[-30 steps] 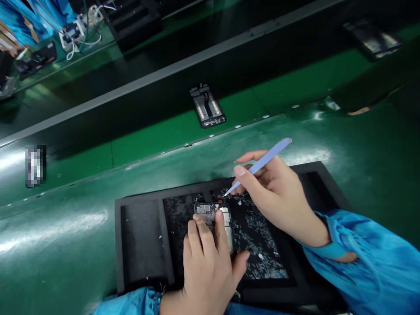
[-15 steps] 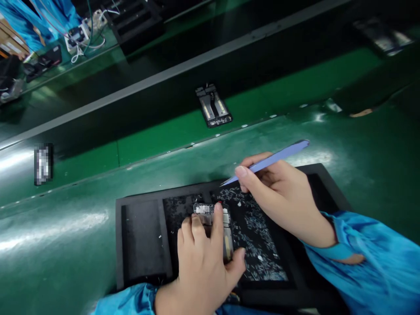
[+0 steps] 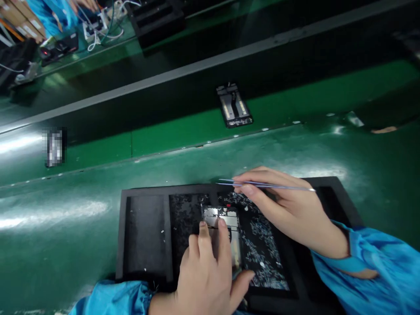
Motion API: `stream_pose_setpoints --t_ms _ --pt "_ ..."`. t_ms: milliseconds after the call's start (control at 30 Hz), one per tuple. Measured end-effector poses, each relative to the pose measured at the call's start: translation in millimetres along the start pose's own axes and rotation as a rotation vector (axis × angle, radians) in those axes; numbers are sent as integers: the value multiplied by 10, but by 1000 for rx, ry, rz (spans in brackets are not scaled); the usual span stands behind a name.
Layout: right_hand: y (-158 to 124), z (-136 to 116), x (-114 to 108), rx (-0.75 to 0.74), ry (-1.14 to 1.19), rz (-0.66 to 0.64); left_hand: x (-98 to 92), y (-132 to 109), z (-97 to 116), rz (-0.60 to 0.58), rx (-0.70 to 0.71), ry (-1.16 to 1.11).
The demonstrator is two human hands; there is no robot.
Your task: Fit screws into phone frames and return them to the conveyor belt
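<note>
An opened phone [image 3: 233,218], its inner metal plates showing, lies on the black foam tray [image 3: 122,236]. My left hand [image 3: 206,271] is over it, index and middle fingertips pressing on its plates and thumb at its right side, holding it down. The hand hides the phone's lower left part. Between the thumb and fingers of my right hand [image 3: 288,210] is a pair of purple tweezers [image 3: 272,186]. Their two thin tips point left, slightly apart with nothing between them, above the tray's back edge and beyond the phone.
Tiny clear strips [image 3: 264,245] are scattered in the tray's right compartment, dark bits in the middle one. Another opened phone [image 3: 234,107] lies on the green strip behind the bench. At left is a pixelated device [image 3: 55,148]. A blue-sleeved person [image 3: 52,15] stands across the line.
My left fingers have slid back toward me, uncovering more of the phone's top. My right hand has turned the tweezers nearly level, so both prongs show edge-on. The whole view has shifted a little.
</note>
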State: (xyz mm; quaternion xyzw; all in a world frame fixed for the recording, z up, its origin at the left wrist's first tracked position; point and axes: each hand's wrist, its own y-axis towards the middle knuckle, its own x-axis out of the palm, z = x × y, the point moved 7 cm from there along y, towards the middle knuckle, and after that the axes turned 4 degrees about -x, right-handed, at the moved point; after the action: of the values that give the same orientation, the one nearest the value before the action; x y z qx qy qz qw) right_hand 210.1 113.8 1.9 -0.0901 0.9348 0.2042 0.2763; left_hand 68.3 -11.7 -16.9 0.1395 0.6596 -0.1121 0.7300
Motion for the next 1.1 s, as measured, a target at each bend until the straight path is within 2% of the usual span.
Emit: stream_pose_setpoints --t_ms 100,200,267,367,500,733,1100 --pt "-33 -36 110 8 42 -39 8 -60 22 18 2 12" --pt "-68 -90 280 -8 68 -134 -20 -126 56 158 26 -13" --pt "-72 -142 381 -42 90 -191 -13 -179 118 242 118 -65" --pt "-27 -219 484 -101 101 -255 94 -228 191 197 249 -100" --pt "89 -251 544 -141 58 -344 147 -230 167 146 265 -102" --pt "126 -127 442 -95 12 -281 144 -223 175 177 268 -149" --pt "73 -113 450 -124 -6 -328 154 -225 179 165 269 -157"
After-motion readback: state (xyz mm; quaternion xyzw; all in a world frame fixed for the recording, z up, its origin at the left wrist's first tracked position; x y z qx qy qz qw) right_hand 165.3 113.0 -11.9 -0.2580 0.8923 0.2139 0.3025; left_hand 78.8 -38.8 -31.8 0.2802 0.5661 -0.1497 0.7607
